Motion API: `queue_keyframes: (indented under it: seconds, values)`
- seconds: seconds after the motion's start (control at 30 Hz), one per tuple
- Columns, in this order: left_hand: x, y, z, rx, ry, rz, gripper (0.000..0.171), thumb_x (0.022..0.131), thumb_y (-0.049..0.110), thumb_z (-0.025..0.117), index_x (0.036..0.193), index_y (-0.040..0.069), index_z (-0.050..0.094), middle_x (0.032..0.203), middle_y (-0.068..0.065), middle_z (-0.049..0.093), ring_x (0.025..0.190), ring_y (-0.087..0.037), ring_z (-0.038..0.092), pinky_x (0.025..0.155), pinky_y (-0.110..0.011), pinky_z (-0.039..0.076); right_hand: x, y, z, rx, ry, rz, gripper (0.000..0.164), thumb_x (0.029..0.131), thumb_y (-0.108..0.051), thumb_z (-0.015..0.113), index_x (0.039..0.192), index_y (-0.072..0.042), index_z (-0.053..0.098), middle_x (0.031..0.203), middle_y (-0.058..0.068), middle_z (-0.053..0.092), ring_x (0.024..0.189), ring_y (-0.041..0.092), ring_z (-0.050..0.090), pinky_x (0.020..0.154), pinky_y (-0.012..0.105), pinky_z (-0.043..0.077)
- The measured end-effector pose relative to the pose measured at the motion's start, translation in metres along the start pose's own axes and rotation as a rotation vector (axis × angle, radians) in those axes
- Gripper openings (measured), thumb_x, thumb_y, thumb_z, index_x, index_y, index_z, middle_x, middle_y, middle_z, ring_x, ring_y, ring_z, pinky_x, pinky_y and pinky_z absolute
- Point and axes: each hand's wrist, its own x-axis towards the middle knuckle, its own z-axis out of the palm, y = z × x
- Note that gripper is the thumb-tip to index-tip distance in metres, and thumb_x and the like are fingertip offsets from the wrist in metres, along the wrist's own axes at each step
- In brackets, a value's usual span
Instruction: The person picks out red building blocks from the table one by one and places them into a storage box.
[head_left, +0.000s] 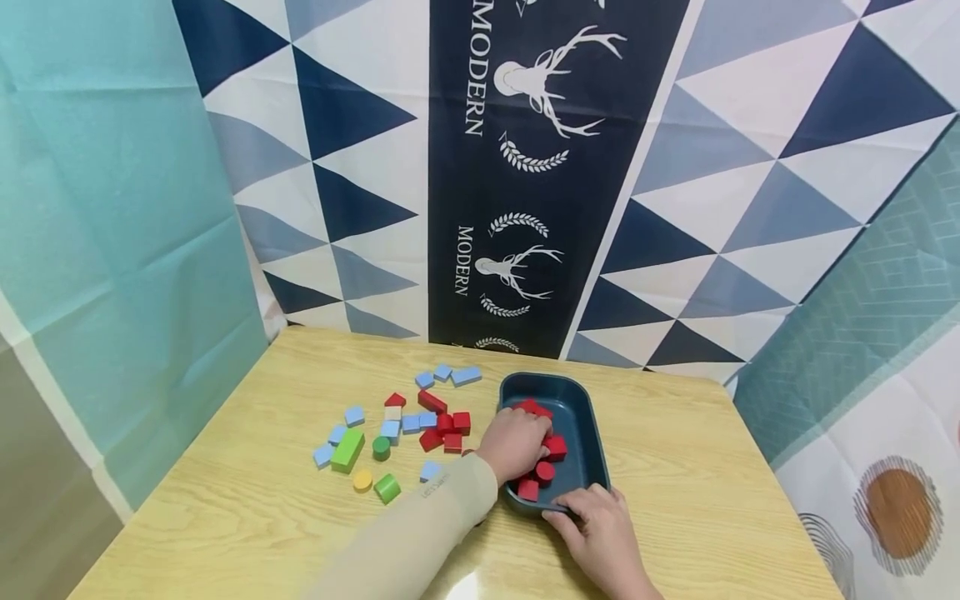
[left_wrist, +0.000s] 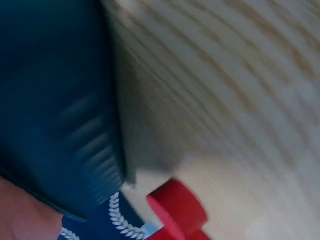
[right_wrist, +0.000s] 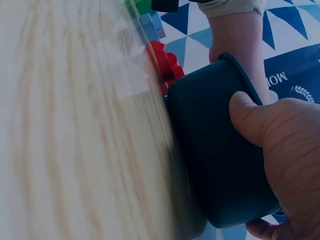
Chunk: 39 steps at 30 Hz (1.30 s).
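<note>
A dark teal tray (head_left: 588, 417) stands on the table with several red blocks (head_left: 545, 473) inside. My left hand (head_left: 516, 442) reaches over its left side, fingers down among the red blocks. A red block (head_left: 555, 448) lies at those fingertips; whether they grip it is hidden. In the left wrist view, part of the hand (left_wrist: 25, 212) shows at the tray wall (left_wrist: 60, 100), and a red cylinder (left_wrist: 177, 207) lies outside. With my right hand (head_left: 603, 529) I hold the tray's near right corner, thumb (right_wrist: 242, 107) against its outer wall in the right wrist view.
Left of the tray lie several red blocks (head_left: 453, 442). Light blue blocks (head_left: 411, 423), a long green block (head_left: 348, 451), a green cylinder (head_left: 387, 488) and a yellow cylinder (head_left: 362, 481) are scattered farther left. Patterned cloth (head_left: 360, 167) hangs behind the table (head_left: 675, 467).
</note>
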Motion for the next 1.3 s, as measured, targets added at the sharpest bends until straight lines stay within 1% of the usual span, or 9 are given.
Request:
queue_keyframes:
  seconds: [0.07,0.13,0.27,0.33,0.5,0.6,0.83,1.03,1.3]
  values:
    - [-0.0006,0.0008,0.0036,0.037,0.03,0.0,0.029,0.09,0.053,0.065,0.105,0.029,0.065,0.092,0.011,0.071,0.085,-0.01,0.063,0.084,-0.029,0.05,-0.0005,0.0002,0.0001,0.0,0.006,-0.001,0.023,0.067,-0.028,0.09,0.077,-0.033,0.07,0.077,-0.028,0.064,0.073,-0.006,0.045,0.076,0.033,0.036]
    - [-0.0013,0.0013,0.0048,0.037,0.055,-0.008,0.031,0.09,0.056,0.063,0.103,0.028,0.063,0.086,0.011,0.07,0.08,-0.009,0.062,0.08,-0.028,0.05,-0.0009,0.0004,0.0002,0.003,0.011,0.0,0.023,0.067,-0.028,0.09,0.077,-0.032,0.07,0.076,-0.028,0.064,0.073,-0.005,0.044,0.076,0.034,0.036]
    - [-0.0036,0.0015,0.0039,0.032,0.061,-0.037,0.04,0.091,0.06,0.059,0.107,0.023,0.062,0.08,0.009,0.069,0.073,-0.009,0.062,0.078,-0.028,0.05,-0.0009,-0.0003,0.0007,0.008,0.01,-0.005,0.023,0.067,-0.028,0.09,0.077,-0.033,0.07,0.076,-0.028,0.063,0.072,-0.005,0.044,0.076,0.034,0.035]
    - [-0.0044,0.0013,0.0044,0.021,0.062,-0.061,0.044,0.091,0.059,0.06,0.111,0.021,0.061,0.083,0.007,0.07,0.076,-0.01,0.063,0.081,-0.029,0.051,-0.0006,-0.0007,0.001,0.007,0.008,-0.006,0.022,0.067,-0.029,0.09,0.077,-0.033,0.07,0.077,-0.028,0.063,0.072,-0.005,0.044,0.076,0.033,0.035]
    - [-0.0042,-0.0002,0.0071,-0.028,0.083,-0.109,0.046,0.089,0.056,0.065,0.116,0.019,0.061,0.103,0.004,0.071,0.092,-0.011,0.064,0.091,-0.029,0.052,-0.0002,-0.0013,0.0021,0.001,0.006,-0.001,0.022,0.067,-0.029,0.09,0.077,-0.033,0.07,0.077,-0.027,0.064,0.073,-0.005,0.045,0.076,0.033,0.036]
    - [-0.0034,-0.0011,0.0089,-0.029,0.093,-0.107,0.042,0.089,0.055,0.066,0.114,0.022,0.064,0.105,0.005,0.069,0.095,-0.01,0.064,0.092,-0.029,0.052,-0.0002,-0.0016,0.0023,0.0,0.007,-0.001,0.022,0.067,-0.028,0.09,0.077,-0.032,0.07,0.077,-0.027,0.064,0.073,-0.005,0.045,0.075,0.033,0.035]
    - [-0.0033,-0.0021,0.0092,-0.017,0.111,-0.073,0.032,0.089,0.054,0.066,0.102,0.025,0.069,0.094,0.008,0.069,0.088,-0.009,0.062,0.088,-0.029,0.053,-0.0009,-0.0015,0.0023,-0.004,0.008,0.002,0.023,0.067,-0.029,0.09,0.077,-0.032,0.07,0.076,-0.028,0.063,0.072,-0.006,0.043,0.075,0.032,0.035]
    - [-0.0042,-0.0026,0.0089,-0.014,0.126,-0.065,0.031,0.089,0.054,0.067,0.099,0.025,0.068,0.094,0.008,0.067,0.088,-0.008,0.061,0.087,-0.028,0.052,-0.0011,-0.0005,0.003,-0.011,0.008,0.0,0.023,0.067,-0.029,0.09,0.077,-0.033,0.07,0.076,-0.028,0.062,0.072,-0.006,0.043,0.074,0.032,0.034]
    - [-0.0059,-0.0025,0.0109,-0.037,0.153,-0.087,0.031,0.089,0.053,0.066,0.101,0.025,0.065,0.099,0.005,0.06,0.083,-0.01,0.058,0.085,-0.028,0.053,-0.0009,-0.0012,0.0027,-0.014,0.012,-0.004,0.023,0.067,-0.029,0.09,0.077,-0.033,0.07,0.076,-0.028,0.062,0.072,-0.006,0.043,0.074,0.032,0.034]
